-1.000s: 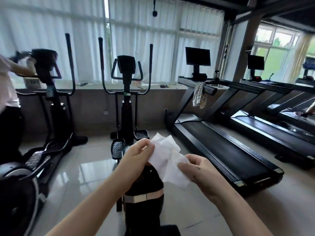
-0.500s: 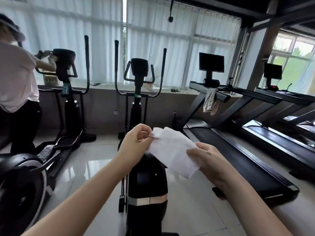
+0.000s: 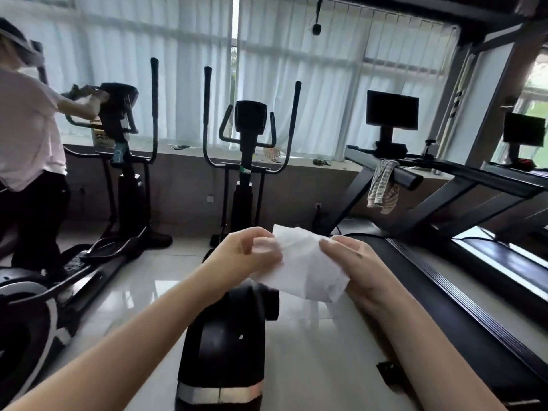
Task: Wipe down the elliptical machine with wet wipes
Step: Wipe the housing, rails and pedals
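Observation:
A black elliptical machine [image 3: 247,161] stands straight ahead, its console up at centre and its rounded rear housing low between my forearms. In front of it I hold a white wet wipe [image 3: 308,271] spread between both hands. My left hand [image 3: 246,256] pinches its left edge with curled fingers. My right hand [image 3: 355,262] grips its right side. The wipe hangs above the rear housing and does not touch the machine.
A second elliptical [image 3: 118,149] stands at left, where another person [image 3: 26,143] wipes its console. Black treadmills [image 3: 444,262] run along the right, a striped towel [image 3: 382,188] draped on one rail. A window ledge [image 3: 296,161] with curtains lies behind. Glossy tiled floor [image 3: 142,292] lies between.
The view has moved closer to the elliptical and tilted up. My hands have drawn nearer to each other and the wipe is now spread flatter between them.

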